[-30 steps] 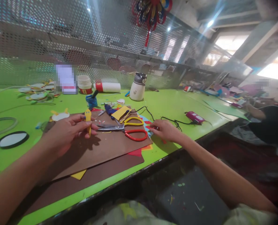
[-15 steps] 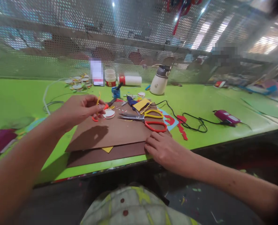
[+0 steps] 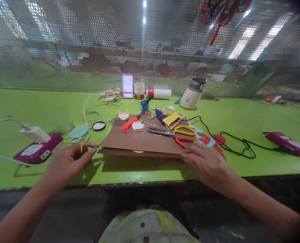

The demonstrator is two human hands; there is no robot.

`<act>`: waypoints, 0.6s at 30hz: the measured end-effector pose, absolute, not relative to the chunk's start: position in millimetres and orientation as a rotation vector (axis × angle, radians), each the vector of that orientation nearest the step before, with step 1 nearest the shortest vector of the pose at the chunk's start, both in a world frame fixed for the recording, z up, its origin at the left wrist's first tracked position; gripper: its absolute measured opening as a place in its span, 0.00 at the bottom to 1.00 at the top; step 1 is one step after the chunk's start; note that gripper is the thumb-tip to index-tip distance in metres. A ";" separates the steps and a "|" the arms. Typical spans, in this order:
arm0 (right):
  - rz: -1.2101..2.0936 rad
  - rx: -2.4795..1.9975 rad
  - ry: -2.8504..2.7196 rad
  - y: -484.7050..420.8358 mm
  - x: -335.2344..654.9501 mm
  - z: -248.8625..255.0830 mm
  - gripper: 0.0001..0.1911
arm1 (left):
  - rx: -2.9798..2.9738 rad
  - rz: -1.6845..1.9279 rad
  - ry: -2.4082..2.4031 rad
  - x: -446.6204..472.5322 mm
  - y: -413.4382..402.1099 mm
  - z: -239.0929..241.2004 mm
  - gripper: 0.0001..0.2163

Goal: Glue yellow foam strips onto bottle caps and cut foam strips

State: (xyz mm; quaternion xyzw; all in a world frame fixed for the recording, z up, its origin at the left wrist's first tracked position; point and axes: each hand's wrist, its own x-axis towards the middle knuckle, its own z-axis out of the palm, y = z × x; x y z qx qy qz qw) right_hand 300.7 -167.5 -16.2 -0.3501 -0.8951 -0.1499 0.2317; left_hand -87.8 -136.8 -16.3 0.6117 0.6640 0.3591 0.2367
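My right hand grips the front right corner of a stack of brown cardboard sheets, whose front edge is raised off the table. Close to the front left corner, my left hand keeps a thin yellow paper strip between its fingers; whether its fingertips touch the cardboard I cannot tell. On the top sheet lie scissors with one yellow and one red handle, an orange utility knife, a white round disc and a folded yellow paper piece over a blue glue gun. A bit of yellow shows between the sheets.
Purple power strips sit left and right, with a white charger and loose black cable. Behind stand a white bottle, a blue jar, a phone and paper cups. Red paper scraps lie right.
My left hand has come down and left to the cardboard's corner, still with the yellow strip. The front of the cardboard has risen off the table in my right hand. The view has turned left.
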 end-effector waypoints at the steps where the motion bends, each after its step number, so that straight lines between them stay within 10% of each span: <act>1: -0.418 -0.945 -2.461 -167.6 300.9 -16.6 0.11 | 1.557 0.983 1.765 -87.8 -137.6 -20.2 0.18; 18: 0.069 -0.943 -2.396 -166.4 309.3 -36.7 0.07 | 1.352 0.938 1.873 -85.2 -146.8 -20.6 0.18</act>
